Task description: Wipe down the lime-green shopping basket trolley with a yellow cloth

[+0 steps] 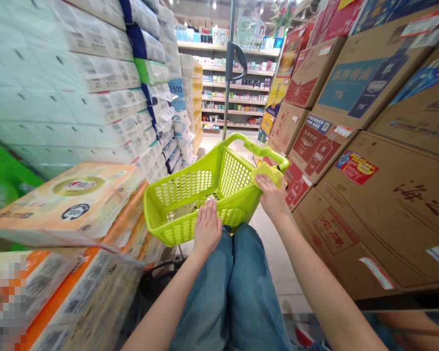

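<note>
Denim knees point(223, 287); left hand point(207, 228) flat on lime plastic mesh basket point(190, 204), right hand point(271, 197) clamped on its handle point(267, 174).

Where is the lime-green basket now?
In the head view, the lime-green plastic shopping basket sits centre frame under the left hand and right hand, with stacked white tissue packs to its left and brown cardboard cartons to its right.
</note>
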A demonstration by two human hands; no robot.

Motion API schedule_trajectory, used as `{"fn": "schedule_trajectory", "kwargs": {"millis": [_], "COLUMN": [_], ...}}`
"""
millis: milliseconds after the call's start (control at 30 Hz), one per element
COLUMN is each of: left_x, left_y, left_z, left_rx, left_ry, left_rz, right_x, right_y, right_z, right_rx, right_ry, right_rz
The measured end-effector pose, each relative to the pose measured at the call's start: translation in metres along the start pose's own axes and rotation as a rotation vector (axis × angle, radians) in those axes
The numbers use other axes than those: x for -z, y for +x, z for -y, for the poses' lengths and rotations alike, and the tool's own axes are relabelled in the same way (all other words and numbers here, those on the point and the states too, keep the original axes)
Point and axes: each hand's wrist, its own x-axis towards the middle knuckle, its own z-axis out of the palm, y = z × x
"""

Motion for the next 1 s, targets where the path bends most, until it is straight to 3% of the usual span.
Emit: {"fn": "schedule_trajectory", "kwargs": {"millis": [67,133,267,333,433,533,667,767,867,1000], "left_x": [-0.001,-0.002,-0.004,-0.003,-0.001,0.003,0.003,0.003,0.003,0.005], "left_y": [0.001,0.001,0.0,-0.001,-0.001,-0.002,-0.001,-0.001,0.0,0.001], "left_z": [-0.003,-0.006,-0.005,-0.002,0.003,0.006,0.006,0.002,-0.003,-0.004], "left_rx": [0.009,0.02,0.023,0.009,-0.003,-0.018,-0.022,-0.001,0.015,0.018], "left_ry": [-0.002,-0.002,-0.003,0.0,0.02,0.041,0.047,0.03,-0.001,-0.038], "left_rz": [-0.003,0.0,0.001,-0.001,0.011,0.031,0.036,0.033,0.043,0.049], "right_x": [-0.007,-0.022,-0.052,-0.059,-0.055,-0.038,-0.012,-0.001,-0.005,-0.028], "right_y": [0.0,-0.008,-0.033,-0.042,-0.045,-0.036,-0.015,-0.002,0.0,-0.017], "right_z": [0.01,0.037,0.104,0.122,0.112,0.07,0.005,-0.017,-0.001,0.064], "right_rx": [-0.099,-0.127,0.009,0.042,0.167,0.302,0.205,0.035,-0.104,-0.078], "right_ry": [-0.017,0.003,0.137,0.188,0.213,0.164,0.056,0.026,0.002,0.052], "right_rz": [-0.042,-0.041,0.042,0.051,0.089,0.115,0.021,-0.056,-0.074,0.024]}}
